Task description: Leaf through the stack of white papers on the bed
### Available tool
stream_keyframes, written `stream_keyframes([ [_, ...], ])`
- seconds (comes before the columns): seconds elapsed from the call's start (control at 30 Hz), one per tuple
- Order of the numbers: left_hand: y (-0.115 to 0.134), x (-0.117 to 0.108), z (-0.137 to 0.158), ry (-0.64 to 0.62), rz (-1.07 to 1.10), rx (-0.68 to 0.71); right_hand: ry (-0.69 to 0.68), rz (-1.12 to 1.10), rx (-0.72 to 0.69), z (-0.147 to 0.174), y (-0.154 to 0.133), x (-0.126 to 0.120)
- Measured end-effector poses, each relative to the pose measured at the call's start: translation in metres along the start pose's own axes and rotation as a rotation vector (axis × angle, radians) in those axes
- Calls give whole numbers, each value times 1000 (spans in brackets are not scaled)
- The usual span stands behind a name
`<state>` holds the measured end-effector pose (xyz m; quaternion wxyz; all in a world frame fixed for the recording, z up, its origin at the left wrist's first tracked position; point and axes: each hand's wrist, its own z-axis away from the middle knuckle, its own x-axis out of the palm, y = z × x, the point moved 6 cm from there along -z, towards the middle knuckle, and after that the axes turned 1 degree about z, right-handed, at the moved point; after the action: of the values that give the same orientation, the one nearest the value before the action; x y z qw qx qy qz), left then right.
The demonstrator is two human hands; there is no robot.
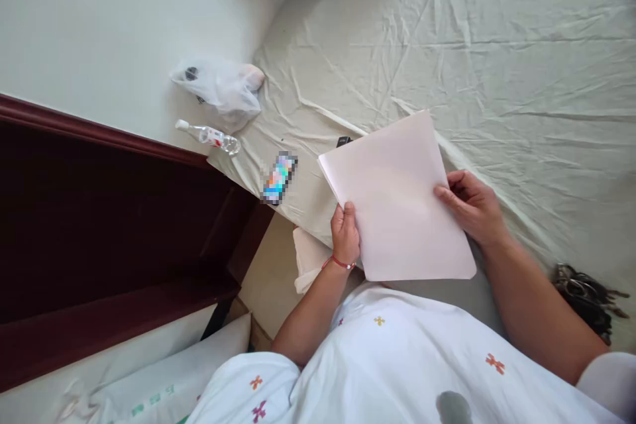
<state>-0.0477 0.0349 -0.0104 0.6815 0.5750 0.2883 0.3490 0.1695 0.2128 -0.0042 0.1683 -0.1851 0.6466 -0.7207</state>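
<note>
Two hands grip the pale pink paper sheet (397, 199) above the wrinkled beige bedsheet (521, 46), left hand (345, 233) pinching its near edge, right hand (472, 205) steadying its side to keep it flat.

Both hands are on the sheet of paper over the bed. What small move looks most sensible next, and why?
Probably lower the pale pink rectangular paper sheet flat onto the wrinkled cream bedsheet. The left hand pinches its near-left edge and the right hand its right edge, so it hangs unsupported, and the bed just beyond it lies bare.
</note>
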Motion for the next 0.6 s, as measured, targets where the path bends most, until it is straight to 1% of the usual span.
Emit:
stream_keyframes([
  [0.13,-3,-7,0,29,8,-25,3,114,11,1,4,0],
  [0.23,1,-17,0,27,-95,21,16,163,19,2,4,-2],
  [0.33,5,-26,-4,-23,-218,47,23,220,14,3,1,-2],
  [0.43,2,-29,-8,-84,-271,-32,28,272,19,2,2,-3],
  [0.53,0,-27,-10,-125,-222,-125,31,328,24,2,3,-5],
  [0.6,0,-25,-10,-142,-182,-148,41,383,15,1,2,-6],
])
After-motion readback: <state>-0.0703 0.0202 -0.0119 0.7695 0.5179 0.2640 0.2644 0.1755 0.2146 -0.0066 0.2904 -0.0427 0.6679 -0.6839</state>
